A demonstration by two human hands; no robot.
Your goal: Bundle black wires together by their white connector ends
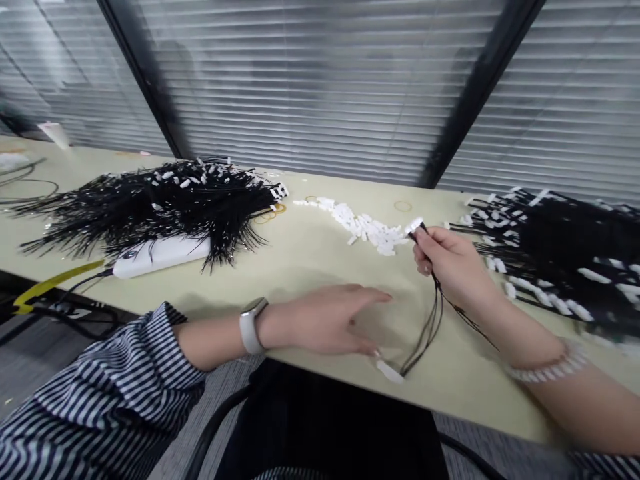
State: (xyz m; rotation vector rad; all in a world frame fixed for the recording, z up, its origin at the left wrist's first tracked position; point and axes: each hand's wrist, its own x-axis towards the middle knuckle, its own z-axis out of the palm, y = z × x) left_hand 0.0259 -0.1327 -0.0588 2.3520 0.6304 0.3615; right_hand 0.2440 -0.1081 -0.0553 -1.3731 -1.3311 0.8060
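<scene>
My right hand (447,261) is closed around a small bundle of thin black wires (431,319) with a white connector (415,226) at its top end. The wires hang down and loop to a second white connector (389,371) lying near the table's front edge. My left hand (331,319), with a white watch at the wrist, reaches flat across the table with fingers stretched out, its fingertips close to that lower connector. A loose heap of small white connectors (363,225) lies just beyond the right hand.
A big pile of black wires with white ends (165,200) lies at the left, partly over a white power strip (160,256). Another such pile (565,253) fills the right. Rubber bands (403,206) lie near the window blinds. The table's front edge (465,417) runs close to my body.
</scene>
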